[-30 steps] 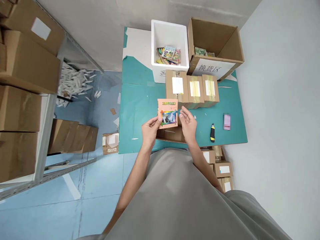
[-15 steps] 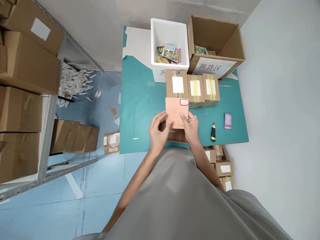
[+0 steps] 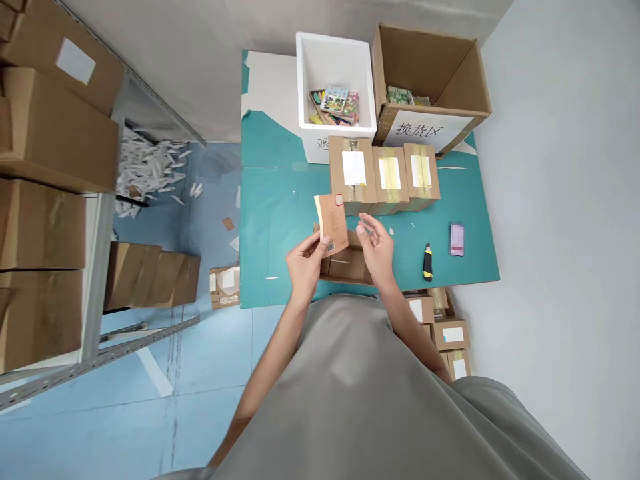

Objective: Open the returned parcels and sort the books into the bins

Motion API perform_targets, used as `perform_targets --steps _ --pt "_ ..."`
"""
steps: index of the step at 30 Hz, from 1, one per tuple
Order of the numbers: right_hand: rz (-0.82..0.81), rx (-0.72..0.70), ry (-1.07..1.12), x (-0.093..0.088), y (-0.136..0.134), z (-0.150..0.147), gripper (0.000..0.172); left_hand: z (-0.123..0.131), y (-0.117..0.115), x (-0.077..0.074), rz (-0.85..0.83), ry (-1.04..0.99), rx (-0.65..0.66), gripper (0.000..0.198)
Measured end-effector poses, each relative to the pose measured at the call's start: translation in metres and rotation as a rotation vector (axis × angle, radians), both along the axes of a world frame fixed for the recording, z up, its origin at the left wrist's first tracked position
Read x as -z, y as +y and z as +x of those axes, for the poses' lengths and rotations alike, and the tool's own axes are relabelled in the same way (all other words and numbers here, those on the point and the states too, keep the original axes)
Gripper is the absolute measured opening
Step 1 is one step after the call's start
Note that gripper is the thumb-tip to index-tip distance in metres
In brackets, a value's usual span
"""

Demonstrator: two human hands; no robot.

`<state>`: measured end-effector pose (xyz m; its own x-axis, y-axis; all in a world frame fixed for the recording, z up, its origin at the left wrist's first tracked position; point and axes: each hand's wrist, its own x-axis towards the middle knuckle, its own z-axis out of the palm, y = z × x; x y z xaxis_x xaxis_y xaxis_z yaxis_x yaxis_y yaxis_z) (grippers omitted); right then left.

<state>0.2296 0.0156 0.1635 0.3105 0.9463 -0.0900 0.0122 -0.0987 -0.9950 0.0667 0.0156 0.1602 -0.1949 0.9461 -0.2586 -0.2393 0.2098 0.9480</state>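
A thin orange-pink book (image 3: 334,223) is held upright and turned at an angle, its page edge showing on the left. My left hand (image 3: 305,267) pinches its lower left corner between thumb and fingers. To the right of the book, my right hand (image 3: 376,248) is apart from it, fingers spread and holding nothing. Below both hands an open cardboard box (image 3: 353,265) sits at the table's front edge, partly hidden by the book and the hands. Three taped cartons with white labels, among them a larger carton (image 3: 341,159), stand just behind.
A white foam bin (image 3: 310,120) with several books and a large open carton (image 3: 463,80) with a few items stand at the back of the green table (image 3: 273,220). A yellow-black utility knife (image 3: 427,263) and a blurred pinkish object (image 3: 456,239) lie at right. Shelved boxes (image 3: 45,233) fill the left.
My right hand has let go of the book and moved slightly away. The book has turned in my left hand, from front-facing to angled, and shifted left.
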Motion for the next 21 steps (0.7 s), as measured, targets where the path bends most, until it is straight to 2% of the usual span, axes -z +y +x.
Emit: perform_targets --steps 2,4,8,11,14,16,19,21 --pt "-0.007 -0.093 0.001 -0.004 -0.004 -0.006 0.066 0.003 -0.003 -0.003 0.062 0.062 -0.009 0.053" --pt "-0.011 -0.17 0.035 -0.005 -0.008 -0.015 0.067 0.008 -0.007 -0.006 0.146 0.125 0.054 0.045" --pt "-0.028 -0.128 0.052 0.005 -0.009 -0.019 0.061 0.011 -0.01 -0.004 0.298 0.266 0.262 0.039" --pt "-0.052 -0.06 0.063 0.014 -0.007 -0.009 0.061 0.001 -0.001 0.006 0.256 0.278 0.244 0.05" --pt "-0.066 -0.082 0.138 0.016 -0.007 0.001 0.069 -0.013 0.012 0.022 0.146 0.263 0.173 0.067" --pt "-0.076 -0.111 0.18 0.017 -0.008 0.004 0.074 -0.021 0.018 0.032 0.076 0.164 0.222 0.075" --pt "-0.08 -0.129 0.196 0.018 -0.01 0.005 0.075 -0.025 0.02 0.039 0.025 0.021 0.296 0.077" --pt "-0.061 -0.136 0.18 0.018 -0.01 0.006 0.066 -0.025 0.019 0.036 0.037 0.02 0.277 0.07"
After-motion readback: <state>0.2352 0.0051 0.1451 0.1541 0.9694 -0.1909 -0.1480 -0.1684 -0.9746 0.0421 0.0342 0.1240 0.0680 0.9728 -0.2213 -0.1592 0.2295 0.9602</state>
